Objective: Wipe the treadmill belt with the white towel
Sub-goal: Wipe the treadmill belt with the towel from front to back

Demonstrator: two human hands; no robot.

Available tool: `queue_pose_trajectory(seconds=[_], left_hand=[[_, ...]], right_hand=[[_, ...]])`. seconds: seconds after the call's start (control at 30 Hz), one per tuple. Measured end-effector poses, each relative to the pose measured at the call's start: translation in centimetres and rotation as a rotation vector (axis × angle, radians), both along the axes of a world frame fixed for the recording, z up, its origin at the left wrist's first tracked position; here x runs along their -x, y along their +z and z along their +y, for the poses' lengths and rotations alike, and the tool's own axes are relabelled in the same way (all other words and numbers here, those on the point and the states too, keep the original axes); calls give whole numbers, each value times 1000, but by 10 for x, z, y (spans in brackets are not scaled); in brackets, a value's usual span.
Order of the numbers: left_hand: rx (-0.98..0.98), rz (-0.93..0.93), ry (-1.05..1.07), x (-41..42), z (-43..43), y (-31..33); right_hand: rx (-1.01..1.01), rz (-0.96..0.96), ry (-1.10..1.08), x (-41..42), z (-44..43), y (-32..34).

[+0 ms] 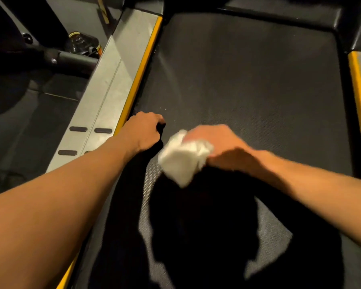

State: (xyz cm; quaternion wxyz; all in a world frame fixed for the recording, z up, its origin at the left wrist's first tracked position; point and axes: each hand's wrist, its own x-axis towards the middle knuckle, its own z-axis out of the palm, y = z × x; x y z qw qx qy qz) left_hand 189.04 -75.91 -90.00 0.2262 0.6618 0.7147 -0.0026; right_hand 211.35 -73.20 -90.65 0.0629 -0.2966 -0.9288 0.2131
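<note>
The right hand (215, 140) has its fingers closed around the bunched white towel (183, 157), low over the near left part of the belt (248, 76). The left hand (144, 132) rests curled on the belt beside the yellow strip (143, 65), holding nothing that I can see. The towel could catch at that strip if a stroke goes too wide. Ahead and to the right the belt is open.

The right hand (215, 140) grips a bunched white towel (183, 157) (blurred) over the dark treadmill belt (248, 80); the left hand (143, 131) rests curled beside the yellow-edged side rail (104, 97).
</note>
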Motion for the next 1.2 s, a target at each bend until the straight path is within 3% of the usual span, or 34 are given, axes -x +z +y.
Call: queue_pose_trajectory(seconds=[0.07,0.13,0.3,0.37,0.43,0.6,0.77,0.93,1.1,1.2], left_hand=[[5,-5,-5,0,-1,2],[42,6,-26,-3,-2,5],[115,23,-53,1,-1,6],[132,16,-47,3,-1,5],[154,33,-67,2,0,5],[218,142,-164,-13,-1,12],[285,157,-243,-10,-5,13],[64,117,-245,11,-35,10],[-140,117,-11,35,-42,22],[-211,45,135,41,-39,24]], right_hand=[[-23,26,-235,10,41,6],[13,59,-321,21,53,9],[103,-111,-92,28,-2,-10],[205,-80,-56,19,-10,-10],[159,-158,36,11,-2,1],[-36,82,-399,25,90,5],[81,-6,-345,77,92,-23],[31,-7,-154,85,49,-34],[179,217,-417,93,76,-6],[267,190,-445,112,78,-8]])
